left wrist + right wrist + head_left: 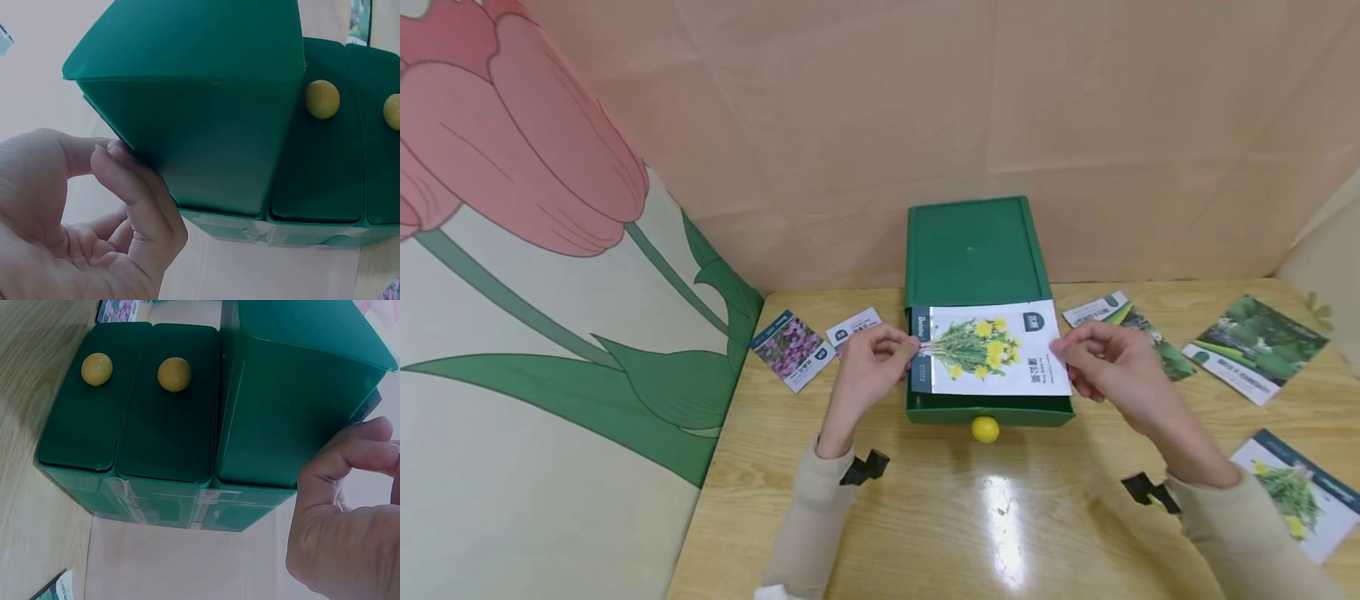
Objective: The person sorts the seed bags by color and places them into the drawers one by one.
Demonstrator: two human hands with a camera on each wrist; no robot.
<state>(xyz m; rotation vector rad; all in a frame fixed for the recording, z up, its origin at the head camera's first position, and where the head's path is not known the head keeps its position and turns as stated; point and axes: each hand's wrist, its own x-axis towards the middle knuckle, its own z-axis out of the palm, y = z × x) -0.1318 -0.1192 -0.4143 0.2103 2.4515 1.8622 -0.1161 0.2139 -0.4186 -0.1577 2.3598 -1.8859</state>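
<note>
Sleeves point(1247, 533) of beige cloth come in over the table point(925, 542) from its near side. By the table's right edge lies a spare packet point(1285, 496), cut off by the frame, its print also yellow flowers. Farther in, a round yellow knob point(985, 429) marks the front of an open green drawer point(940, 415); the wrist views show two closed drawers point(319, 169) beneath it.

Above this drawer is the dandelion packet point(977, 350), flat and white, printed with a bunch of green leaves and yellow blooms, a dark band at one end and a dark badge near a corner. Its long axis runs left to right, roughly parallel to the table's far edge; the band and stems point toward the left edge, the blooms toward the right. The left hand point(872, 362) pinches the banded end, the right hand point(1116, 367) the opposite end.

Two purple-flowered packets point(793, 350) lie toward the table's far left corner, two leafy packets point(1262, 350) toward the far right. The green cabinet point(970, 250) stands at the far edge, before pinkish cloth point(850, 100).
</note>
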